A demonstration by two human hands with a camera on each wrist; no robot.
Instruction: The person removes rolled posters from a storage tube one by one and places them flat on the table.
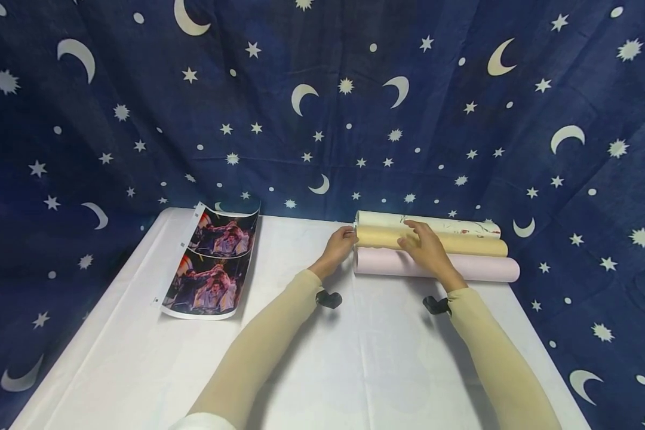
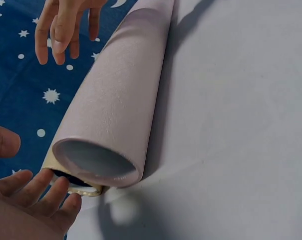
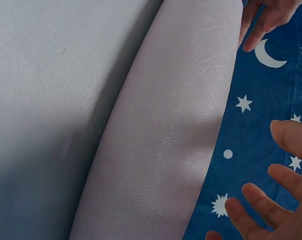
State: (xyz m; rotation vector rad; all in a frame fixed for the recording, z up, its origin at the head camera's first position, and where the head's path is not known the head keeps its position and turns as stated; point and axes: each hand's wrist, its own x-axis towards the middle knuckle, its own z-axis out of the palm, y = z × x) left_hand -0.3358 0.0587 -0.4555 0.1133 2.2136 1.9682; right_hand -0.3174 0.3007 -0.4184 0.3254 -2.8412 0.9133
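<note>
Three rolls of sheet material lie side by side at the back right of the table. The rear one is a white roll with a floral pattern (image 1: 376, 219), the middle one a yellow roll (image 1: 484, 246), and the front one a pink roll (image 1: 478, 270). My left hand (image 1: 335, 252) is at the rolls' left ends, its fingertips right at the end of the yellow roll. Spread fingers show on my right hand (image 1: 429, 251), which hovers over the yellow and pink rolls and holds nothing. The left wrist view looks into the hollow end of the pink roll (image 2: 111, 90).
A curled sheet with two printed photos (image 1: 215, 269) lies at the table's back left. White cloth covers the table (image 1: 376, 358). Behind and beside it hangs a dark blue curtain (image 1: 269, 101) with moons and stars.
</note>
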